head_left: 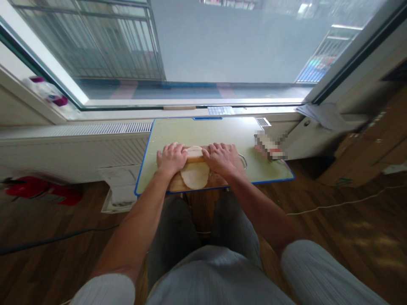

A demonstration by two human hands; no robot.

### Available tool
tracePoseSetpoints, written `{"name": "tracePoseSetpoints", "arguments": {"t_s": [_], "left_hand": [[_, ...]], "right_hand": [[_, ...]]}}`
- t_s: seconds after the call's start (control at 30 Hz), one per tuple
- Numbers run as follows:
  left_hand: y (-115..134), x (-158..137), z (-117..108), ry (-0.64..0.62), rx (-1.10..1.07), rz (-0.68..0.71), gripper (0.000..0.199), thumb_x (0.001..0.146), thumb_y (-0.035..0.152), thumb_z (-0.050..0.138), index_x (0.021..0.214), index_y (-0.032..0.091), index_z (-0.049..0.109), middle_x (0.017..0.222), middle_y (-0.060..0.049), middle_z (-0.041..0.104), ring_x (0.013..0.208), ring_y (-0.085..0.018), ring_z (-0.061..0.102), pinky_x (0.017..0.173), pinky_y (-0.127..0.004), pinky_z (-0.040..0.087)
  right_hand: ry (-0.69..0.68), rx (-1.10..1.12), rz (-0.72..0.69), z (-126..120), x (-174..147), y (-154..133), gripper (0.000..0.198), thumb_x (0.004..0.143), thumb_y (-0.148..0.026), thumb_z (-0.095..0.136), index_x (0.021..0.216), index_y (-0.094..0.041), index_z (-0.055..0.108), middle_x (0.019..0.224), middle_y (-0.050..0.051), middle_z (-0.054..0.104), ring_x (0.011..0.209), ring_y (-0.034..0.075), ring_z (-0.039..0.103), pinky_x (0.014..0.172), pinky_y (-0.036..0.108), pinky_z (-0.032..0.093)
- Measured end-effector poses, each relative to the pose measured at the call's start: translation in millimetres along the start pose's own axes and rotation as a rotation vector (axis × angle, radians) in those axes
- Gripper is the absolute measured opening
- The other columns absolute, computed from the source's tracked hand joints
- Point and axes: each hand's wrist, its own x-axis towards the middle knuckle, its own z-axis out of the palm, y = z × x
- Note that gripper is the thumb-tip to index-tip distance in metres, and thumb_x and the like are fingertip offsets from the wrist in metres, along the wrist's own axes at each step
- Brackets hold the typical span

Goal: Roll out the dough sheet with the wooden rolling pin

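Note:
A pale, flattened sheet of dough (195, 176) lies on a wooden board (216, 181). Across its upper part rests a wooden rolling pin (194, 159); only its middle shows between my hands. My left hand (172, 157) is closed over the pin's left end, and my right hand (222, 157) is closed over its right end. Some dough shows beyond the pin, and a longer rounded part reaches toward me. The board sits on a small pale-green table (178, 129) with a blue edge. Beside my right hand a curved metal handle (243, 161) sticks out.
A blurred-out object (270, 146) lies at the table's right side. Behind the table are a radiator (121, 127) and a window. On the left floor lies a red fire extinguisher (44, 190). Cardboard boxes (365, 148) stand at the right, with a thin cable (333, 206) on the floor.

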Motion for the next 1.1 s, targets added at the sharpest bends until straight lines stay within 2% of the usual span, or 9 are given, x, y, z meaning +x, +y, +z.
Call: {"name": "tracePoseSetpoints", "arguments": {"t_s": [0.23, 0.4, 0.57, 0.77, 1.1], "left_hand": [[2.2, -17.3, 3.3, 0.109, -0.002, 0.030, 0.053, 0.108, 0.045, 0.038, 0.146, 0.028, 0.070, 0.163, -0.012, 0.060, 0.148, -0.035, 0.054, 0.121, -0.062, 0.040], [2.8, -29.3, 1.8, 0.138, 0.017, 0.076, 0.051, 0.109, 0.043, 0.037, 0.143, 0.028, 0.072, 0.160, -0.011, 0.063, 0.142, -0.035, 0.058, 0.118, -0.060, 0.043], [0.5, -36.7, 6.2, 0.162, 0.009, 0.090, 0.052, 0.110, 0.045, 0.036, 0.140, 0.028, 0.073, 0.161, -0.011, 0.062, 0.144, -0.035, 0.058, 0.120, -0.059, 0.040], [-2.9, -44.6, 12.7, 0.172, 0.001, 0.093, 0.053, 0.110, 0.047, 0.035, 0.142, 0.028, 0.073, 0.164, -0.010, 0.060, 0.147, -0.034, 0.056, 0.121, -0.058, 0.039], [1.7, -70.9, 4.6, 0.128, -0.058, 0.068, 0.059, 0.110, 0.050, 0.032, 0.155, 0.027, 0.063, 0.166, -0.008, 0.058, 0.156, -0.033, 0.048, 0.126, -0.056, 0.037]], "right_hand": [[0.015, 0.040, -0.004, 6.6, -11.5, 3.5, 0.057, 0.116, -0.058, 0.033, 0.137, -0.021, 0.070, 0.150, 0.014, 0.067, 0.141, 0.036, 0.049, 0.122, 0.059, 0.027], [-0.014, 0.076, -0.001, 9.0, -20.6, 6.1, 0.057, 0.116, -0.058, 0.032, 0.145, -0.023, 0.067, 0.161, 0.011, 0.061, 0.151, 0.036, 0.044, 0.127, 0.062, 0.025], [-0.027, 0.088, 0.024, 12.9, -29.7, 6.6, 0.064, 0.116, -0.059, 0.031, 0.159, -0.020, 0.057, 0.168, 0.011, 0.054, 0.158, 0.037, 0.039, 0.132, 0.065, 0.018], [0.015, 0.092, 0.036, 16.8, -42.4, 6.3, 0.066, 0.115, -0.058, 0.031, 0.164, -0.018, 0.051, 0.170, 0.014, 0.051, 0.158, 0.034, 0.040, 0.133, 0.063, 0.018], [0.076, 0.108, 0.009, 27.1, -61.4, 10.1, 0.065, 0.114, -0.058, 0.035, 0.165, -0.020, 0.050, 0.172, 0.013, 0.049, 0.158, 0.034, 0.039, 0.131, 0.061, 0.021]]}}
